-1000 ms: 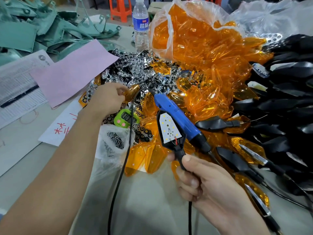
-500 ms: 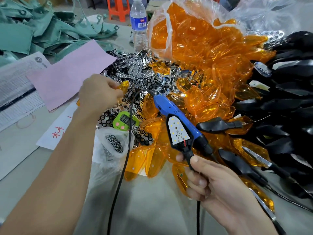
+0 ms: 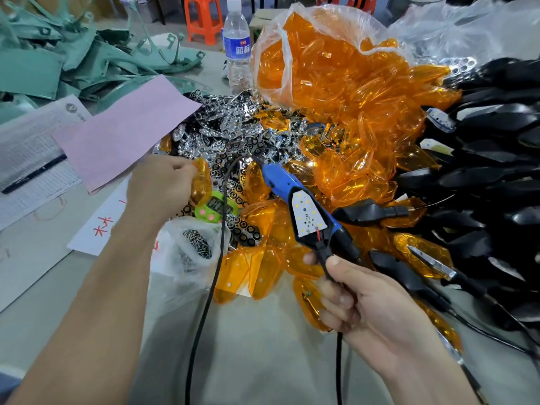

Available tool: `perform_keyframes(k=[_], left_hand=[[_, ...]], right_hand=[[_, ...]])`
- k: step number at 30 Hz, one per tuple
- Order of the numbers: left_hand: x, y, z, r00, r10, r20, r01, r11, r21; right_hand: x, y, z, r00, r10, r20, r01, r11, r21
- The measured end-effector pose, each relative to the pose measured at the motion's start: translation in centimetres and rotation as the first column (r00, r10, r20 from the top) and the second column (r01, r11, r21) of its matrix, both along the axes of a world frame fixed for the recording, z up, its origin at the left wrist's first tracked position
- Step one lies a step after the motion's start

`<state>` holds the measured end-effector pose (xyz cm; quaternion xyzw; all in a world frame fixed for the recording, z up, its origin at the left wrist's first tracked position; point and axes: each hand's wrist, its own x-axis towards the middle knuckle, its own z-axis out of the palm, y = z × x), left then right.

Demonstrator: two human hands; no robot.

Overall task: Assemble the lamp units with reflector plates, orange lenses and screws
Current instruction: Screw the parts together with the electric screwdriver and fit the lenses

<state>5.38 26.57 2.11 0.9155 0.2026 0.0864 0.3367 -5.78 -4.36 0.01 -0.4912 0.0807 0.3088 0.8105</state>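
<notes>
My right hand (image 3: 355,296) grips the black stem of a lamp unit (image 3: 309,220), whose white LED board faces up in its black housing. My left hand (image 3: 159,185) is curled around an orange lens (image 3: 201,178) at the edge of the heap of chrome reflector plates (image 3: 230,133). A blue electric screwdriver (image 3: 286,182) lies on the pile behind the lamp unit. Loose orange lenses (image 3: 365,147) spill from a clear bag (image 3: 292,54). Screws (image 3: 197,244) sit in a small plastic bag between my arms.
Black lamp housings (image 3: 482,185) are stacked at the right. A green timer (image 3: 216,207) lies by the screwdriver's black cable (image 3: 210,287). A water bottle (image 3: 238,45), pink paper (image 3: 125,135), printed sheets (image 3: 29,159) and green plastic parts (image 3: 58,57) fill the left and back.
My left hand has drawn back left and slightly toward me with the orange lens. My right hand has shifted the lamp unit slightly right and tilted it more upright.
</notes>
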Motion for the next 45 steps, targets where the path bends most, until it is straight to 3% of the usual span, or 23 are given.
perform_keyframes(k=[2,3,6,10,12,17,19,21,22,26,29,30,32,34,36,40,45], left_hand=[[1.4,0.1,0.3,0.999,-0.033,-0.036,0.043,0.948,0.316],[2.5,-0.2,0.5,0.996,-0.08,-0.029,0.085,0.925,0.371],[6.7,-1.4,1.3,0.98,-0.196,0.017,0.18,0.928,0.326],[10.3,-2.5,1.2,0.97,-0.182,-0.163,0.227,0.919,0.321],[10.7,-2.6,1.3,0.979,-0.15,-0.141,0.183,0.947,0.264],[9.4,-1.4,3.2,0.99,-0.063,0.123,0.049,0.992,0.116],[7.6,-0.9,4.2,0.978,-0.086,0.189,0.102,0.992,-0.078],[4.9,-1.0,5.4,0.967,-0.171,0.187,0.224,0.924,-0.312],[3.5,-1.1,5.8,0.959,-0.223,0.176,0.273,0.893,-0.358],[-0.2,-1.6,5.4,0.956,-0.254,0.147,0.27,0.957,-0.102],[-1.6,-2.3,4.5,0.967,-0.216,0.135,0.223,0.974,-0.039],[-1.9,-2.4,4.1,0.969,-0.198,0.149,0.185,0.978,0.098],[-2.5,-2.5,3.3,0.919,-0.234,0.317,0.092,0.91,0.404],[-3.0,-2.8,2.5,0.8,-0.317,0.509,0.013,0.859,0.513],[-2.7,-2.6,1.5,0.708,-0.333,0.623,-0.068,0.846,0.529],[-1.5,-2.0,0.5,0.708,-0.005,0.706,-0.37,0.849,0.378],[-1.0,-1.3,-0.3,0.683,-0.046,0.729,-0.359,0.848,0.39]], right_hand=[[0.0,0.1,0.0,1.0,0.001,0.011,-0.001,1.0,-0.003],[0.1,0.2,0.0,1.0,-0.002,0.011,0.002,1.0,-0.008],[0.6,0.7,0.2,1.0,0.001,0.009,-0.001,1.0,-0.025],[1.2,1.1,0.6,1.0,-0.012,-0.005,0.012,0.999,-0.034],[1.5,1.0,0.7,1.0,-0.019,-0.006,0.018,1.0,-0.023],[1.8,0.7,0.4,0.999,-0.028,-0.026,0.028,1.0,-0.01],[1.7,0.6,0.2,0.999,-0.023,-0.027,0.023,1.0,-0.009],[1.5,0.6,0.0,1.0,-0.014,-0.023,0.014,1.0,-0.001],[1.4,0.5,0.0,1.0,-0.013,-0.025,0.013,1.0,0.005],[0.7,0.5,-0.1,1.0,-0.006,-0.024,0.006,1.0,0.01],[0.1,0.7,0.0,0.999,-0.024,-0.023,0.024,1.0,0.012],[0.0,0.8,0.1,0.999,-0.03,-0.027,0.03,1.0,0.009],[-0.2,0.9,0.3,0.999,-0.029,-0.028,0.029,1.0,0.002],[-0.3,0.9,0.4,0.999,-0.024,-0.023,0.024,1.0,-0.005],[-0.5,1.0,0.6,1.0,-0.022,-0.019,0.022,1.0,-0.01],[-0.5,0.9,0.8,1.0,-0.016,0.001,0.016,1.0,0.002],[-0.4,1.1,0.7,1.0,-0.017,0.004,0.017,1.0,-0.002]])
